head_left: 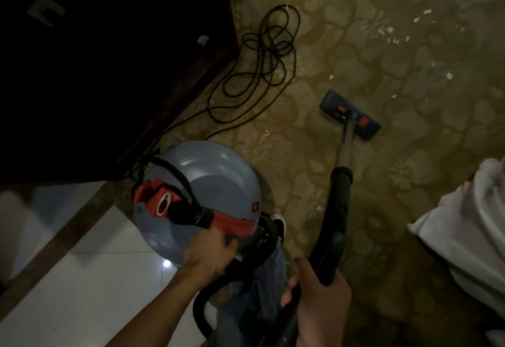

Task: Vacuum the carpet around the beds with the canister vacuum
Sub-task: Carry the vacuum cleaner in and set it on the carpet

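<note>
**Early going: the carpet has most of its scraps left to lift**

The right hand (319, 300), near and right of centre, is wrapped round the black wand grip (332, 251). The left hand (210, 251) has its fingers curled at the near end of the red carry handle (232, 223) on the canister vacuum (196, 180). We read that as a grasp, though blur there keeps us from being sure. The canister stands near, left of centre, at the edge where the carpet (300, 177) meets the pale tiles (95, 278).

From the right hand the wand runs away to the floor head (350, 115), which lies flat on the carpet in mid-scene, right of centre. The hose (202, 305) loops near, under the left forearm. The power cord (262, 54) lies in a loose coil farther off, left of the head, beside the corner of a dark piece of furniture (109, 60).

We judge the job to be at an early stage. White scraps (388, 29) dot the carpet far right, beyond the head, and at least 2 more lie between the head and the canister. White bed linen (464, 223) hangs at the right, and the strip of carpet alongside it looks to us yet to be covered. We cannot tell whether the motor is running. The loose cord lies close to the head's likely path and may need minding.
</note>
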Tool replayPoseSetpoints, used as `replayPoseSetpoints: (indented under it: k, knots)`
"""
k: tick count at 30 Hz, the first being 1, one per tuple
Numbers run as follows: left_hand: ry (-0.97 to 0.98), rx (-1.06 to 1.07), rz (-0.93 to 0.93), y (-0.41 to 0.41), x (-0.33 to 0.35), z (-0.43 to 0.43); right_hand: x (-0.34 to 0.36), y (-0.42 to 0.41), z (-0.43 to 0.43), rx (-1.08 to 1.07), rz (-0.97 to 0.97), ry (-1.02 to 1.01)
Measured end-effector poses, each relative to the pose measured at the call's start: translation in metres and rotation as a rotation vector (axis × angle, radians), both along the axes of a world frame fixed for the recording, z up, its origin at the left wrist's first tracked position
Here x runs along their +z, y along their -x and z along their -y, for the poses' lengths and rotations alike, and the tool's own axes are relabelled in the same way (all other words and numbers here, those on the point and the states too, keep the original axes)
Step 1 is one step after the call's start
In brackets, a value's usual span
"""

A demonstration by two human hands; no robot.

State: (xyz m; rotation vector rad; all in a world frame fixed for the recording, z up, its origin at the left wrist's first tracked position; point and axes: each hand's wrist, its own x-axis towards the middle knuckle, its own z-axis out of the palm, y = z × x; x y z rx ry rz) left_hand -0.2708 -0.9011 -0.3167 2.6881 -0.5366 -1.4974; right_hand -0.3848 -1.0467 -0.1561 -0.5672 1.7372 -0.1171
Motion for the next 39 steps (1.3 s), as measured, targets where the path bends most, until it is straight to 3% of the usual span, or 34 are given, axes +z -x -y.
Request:
replayPoseSetpoints:
  k: [4,6,14,26,34,39]
  knots:
    - [0.107,-0.439,0.211,0.020,0.012,0.042,0.007,0.012,-0.005,-0.073,-0.037,-0.035]
    - [0.030,-0.663,0.259,0.023,0.000,0.054,0.009,0.019,-0.005,-0.096,-0.032,-0.045]
    - [-0.146,-0.988,0.297,-0.001,-0.050,0.078,-0.009,0.038,0.004,-0.202,-0.042,-0.133]
    - [0.172,-1.003,0.337,-0.015,-0.066,0.066,-0.037,0.016,0.005,-0.293,-0.001,-0.111]
    - [0.146,-1.012,0.305,-0.019,-0.071,0.062,-0.047,0.012,-0.008,-0.306,0.031,-0.055]
    - [-0.037,-1.011,0.269,-0.012,-0.049,0.072,-0.037,0.014,-0.005,-0.249,0.150,-0.151]
